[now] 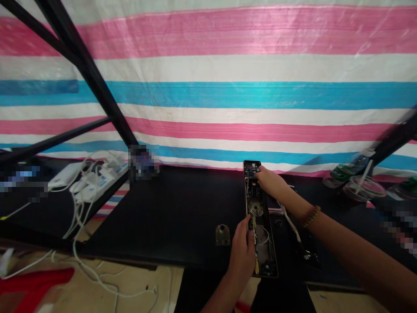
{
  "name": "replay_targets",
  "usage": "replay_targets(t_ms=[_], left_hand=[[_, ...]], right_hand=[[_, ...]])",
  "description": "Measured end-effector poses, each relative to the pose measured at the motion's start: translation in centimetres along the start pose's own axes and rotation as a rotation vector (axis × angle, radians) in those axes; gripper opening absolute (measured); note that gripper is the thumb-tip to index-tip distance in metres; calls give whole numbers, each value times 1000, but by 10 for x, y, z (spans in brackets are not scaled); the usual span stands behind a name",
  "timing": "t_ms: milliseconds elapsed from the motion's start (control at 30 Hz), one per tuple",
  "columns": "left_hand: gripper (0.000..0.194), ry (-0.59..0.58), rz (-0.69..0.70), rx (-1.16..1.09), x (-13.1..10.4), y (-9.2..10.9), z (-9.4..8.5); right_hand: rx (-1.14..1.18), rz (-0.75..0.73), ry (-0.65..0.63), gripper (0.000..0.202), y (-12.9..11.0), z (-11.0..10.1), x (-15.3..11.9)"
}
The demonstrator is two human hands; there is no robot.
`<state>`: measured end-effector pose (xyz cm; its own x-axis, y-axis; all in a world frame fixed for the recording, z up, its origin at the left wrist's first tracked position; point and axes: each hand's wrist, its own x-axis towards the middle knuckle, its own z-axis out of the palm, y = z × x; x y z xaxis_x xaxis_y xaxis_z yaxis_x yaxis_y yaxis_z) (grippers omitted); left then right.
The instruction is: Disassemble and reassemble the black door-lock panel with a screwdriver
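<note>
A long, narrow black housing (272, 256) lies on the black table, its open face up, showing metal parts, a round part and wires. My left hand (241, 250) rests on its left edge near the middle, fingers bent around that edge. At the far end, my right hand (269, 179) has its fingertips on the small parts inside; what they hold, if anything, is too small to name. A screwdriver with a yellow handle (257, 264) lies within the housing beside my left hand. Left of the housing sits a flat metal plate (222, 235) with a round hole.
White power strips (100, 184) with tangled cables are at the left, near a black metal post (97, 84). A plastic cup with a straw (365, 189) and a bottle (345, 171) stand at the back right. A black pouch-like item (309, 256) lies right of the housing.
</note>
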<state>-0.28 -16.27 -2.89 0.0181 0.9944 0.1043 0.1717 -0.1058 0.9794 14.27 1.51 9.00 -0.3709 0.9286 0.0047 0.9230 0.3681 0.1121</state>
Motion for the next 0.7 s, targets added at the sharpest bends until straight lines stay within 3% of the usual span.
replay_targets(t_ms=[433,700], left_hand=[[48,-6,24,25,1,-7,3],[48,12,24,30,-2,-3,2]], right_hand=[[8,-39,42,25,6,-1,-4],[96,17,103,28,3,17,-2]])
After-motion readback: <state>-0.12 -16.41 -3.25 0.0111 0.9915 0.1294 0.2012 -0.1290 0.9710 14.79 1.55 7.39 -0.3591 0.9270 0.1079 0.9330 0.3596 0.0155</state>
